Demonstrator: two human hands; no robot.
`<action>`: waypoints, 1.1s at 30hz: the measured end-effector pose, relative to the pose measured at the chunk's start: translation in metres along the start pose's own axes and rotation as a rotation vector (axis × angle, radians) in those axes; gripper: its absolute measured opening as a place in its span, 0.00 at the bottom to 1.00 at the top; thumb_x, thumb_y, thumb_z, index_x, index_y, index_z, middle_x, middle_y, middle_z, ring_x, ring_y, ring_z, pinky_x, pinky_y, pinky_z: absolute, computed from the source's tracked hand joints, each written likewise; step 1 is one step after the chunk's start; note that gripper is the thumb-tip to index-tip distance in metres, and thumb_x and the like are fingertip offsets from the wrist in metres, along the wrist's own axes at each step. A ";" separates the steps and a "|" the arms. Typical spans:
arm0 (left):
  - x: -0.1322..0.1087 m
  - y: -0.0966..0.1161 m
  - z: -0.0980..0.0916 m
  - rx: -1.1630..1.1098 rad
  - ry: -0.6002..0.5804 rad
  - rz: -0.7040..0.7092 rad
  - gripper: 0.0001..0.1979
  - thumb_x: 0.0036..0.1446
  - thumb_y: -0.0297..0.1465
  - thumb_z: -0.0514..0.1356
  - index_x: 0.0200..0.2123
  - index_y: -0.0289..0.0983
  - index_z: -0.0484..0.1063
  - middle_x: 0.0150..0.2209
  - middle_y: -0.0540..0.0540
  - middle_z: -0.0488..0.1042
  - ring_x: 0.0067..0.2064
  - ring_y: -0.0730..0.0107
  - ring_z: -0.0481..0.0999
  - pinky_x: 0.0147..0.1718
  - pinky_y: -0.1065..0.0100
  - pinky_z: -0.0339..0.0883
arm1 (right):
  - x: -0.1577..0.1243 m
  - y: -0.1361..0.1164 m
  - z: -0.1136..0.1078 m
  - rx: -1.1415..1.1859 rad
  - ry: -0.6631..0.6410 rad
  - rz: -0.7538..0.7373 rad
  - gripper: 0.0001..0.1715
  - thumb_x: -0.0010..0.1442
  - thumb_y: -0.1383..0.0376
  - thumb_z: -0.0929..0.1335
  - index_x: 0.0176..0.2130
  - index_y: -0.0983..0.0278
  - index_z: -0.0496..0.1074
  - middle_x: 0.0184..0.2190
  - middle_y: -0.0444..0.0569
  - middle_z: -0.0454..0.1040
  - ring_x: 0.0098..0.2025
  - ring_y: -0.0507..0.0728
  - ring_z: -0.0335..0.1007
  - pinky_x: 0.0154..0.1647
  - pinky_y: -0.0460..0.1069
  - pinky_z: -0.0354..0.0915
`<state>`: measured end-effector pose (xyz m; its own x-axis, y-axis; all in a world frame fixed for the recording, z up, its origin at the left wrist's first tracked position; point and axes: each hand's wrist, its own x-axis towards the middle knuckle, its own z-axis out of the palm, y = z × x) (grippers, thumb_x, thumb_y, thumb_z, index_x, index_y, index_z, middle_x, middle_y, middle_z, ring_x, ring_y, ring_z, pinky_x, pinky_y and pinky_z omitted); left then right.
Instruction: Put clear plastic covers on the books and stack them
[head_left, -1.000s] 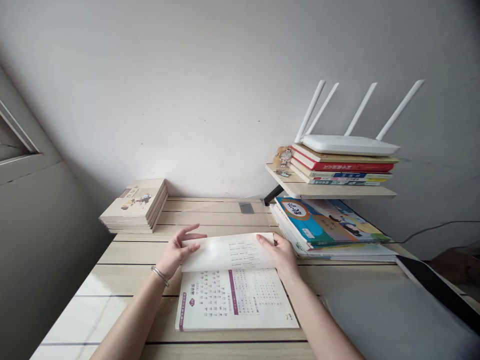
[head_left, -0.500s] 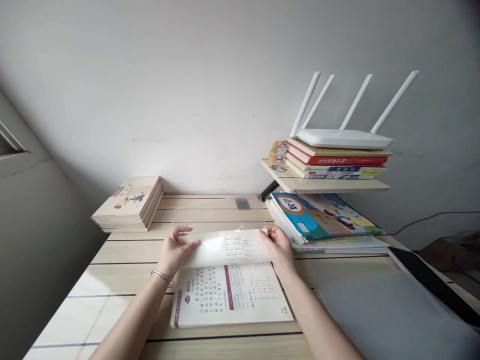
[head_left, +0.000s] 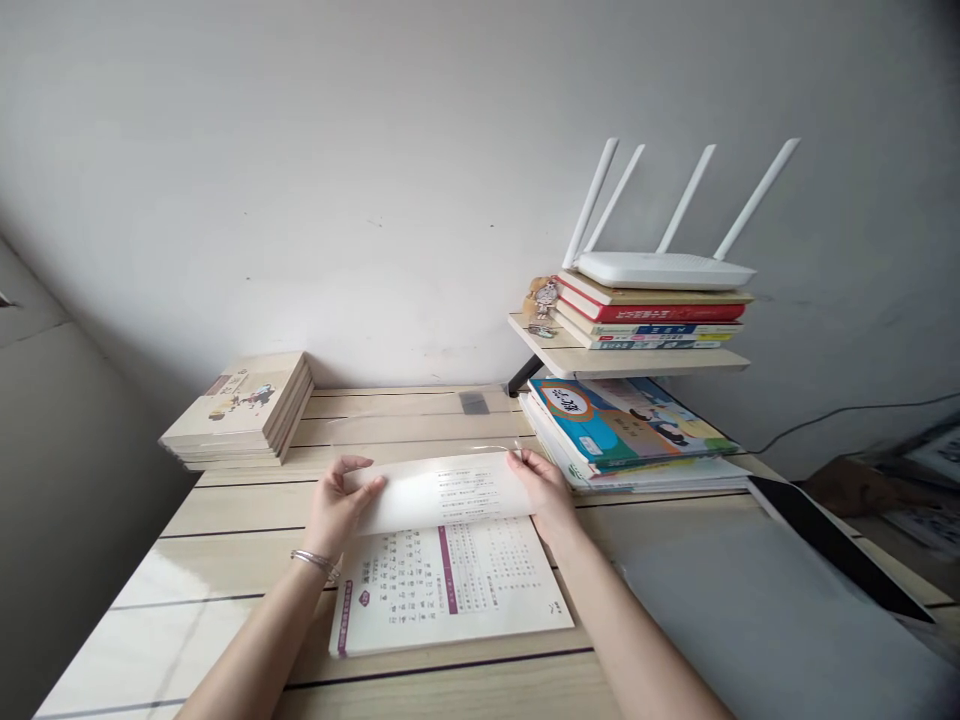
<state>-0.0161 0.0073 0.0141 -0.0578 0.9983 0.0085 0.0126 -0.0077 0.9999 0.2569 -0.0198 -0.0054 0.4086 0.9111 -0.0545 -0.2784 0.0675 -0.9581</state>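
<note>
A white book (head_left: 450, 590) with printed columns and a purple stripe lies on the light wooden table (head_left: 225, 560) in front of me. A clear plastic cover sheet (head_left: 442, 485) is folded over the book's far edge. My left hand (head_left: 337, 505), with a bangle on the wrist, pinches the sheet's left end between thumb and fingers. At the sheet's right end, my right hand (head_left: 544, 490) grips the sheet and the book's far right corner.
A stack of tan books (head_left: 240, 410) sits at the table's back left. Colourful books (head_left: 630, 430) lie at the back right under a small shelf (head_left: 637, 360) holding more books and a white router (head_left: 664, 268). A dark flat device (head_left: 832, 545) lies at the right.
The view has swung to the right, so everything sits further left in frame. My left fingers have closed from spread to a pinch on the sheet. The right hand keeps its hold.
</note>
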 end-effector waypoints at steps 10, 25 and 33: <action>0.001 -0.002 0.000 -0.031 -0.007 0.039 0.24 0.32 0.40 0.71 0.33 0.36 0.69 0.37 0.47 0.70 0.30 0.74 0.69 0.25 0.73 0.64 | 0.004 0.001 -0.003 -0.090 -0.010 -0.032 0.21 0.38 0.50 0.74 0.25 0.63 0.70 0.21 0.42 0.72 0.24 0.54 0.65 0.26 0.48 0.61; -0.002 0.000 0.000 -0.041 0.003 0.009 0.25 0.31 0.40 0.70 0.34 0.36 0.68 0.36 0.47 0.70 0.29 0.73 0.69 0.25 0.72 0.65 | 0.005 -0.008 -0.013 0.102 -0.064 0.090 0.18 0.35 0.57 0.76 0.26 0.64 0.75 0.22 0.45 0.74 0.25 0.53 0.67 0.26 0.46 0.61; -0.003 0.002 0.000 -0.028 0.000 0.007 0.25 0.32 0.40 0.70 0.34 0.36 0.67 0.35 0.48 0.69 0.28 0.75 0.68 0.25 0.73 0.65 | 0.007 -0.001 -0.012 -0.032 -0.006 0.007 0.19 0.37 0.53 0.75 0.24 0.64 0.73 0.20 0.43 0.72 0.23 0.52 0.63 0.24 0.46 0.58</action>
<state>-0.0155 0.0046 0.0162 -0.0576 0.9982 0.0157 -0.0149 -0.0166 0.9998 0.2704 -0.0189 -0.0082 0.4018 0.9138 -0.0600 -0.2535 0.0480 -0.9662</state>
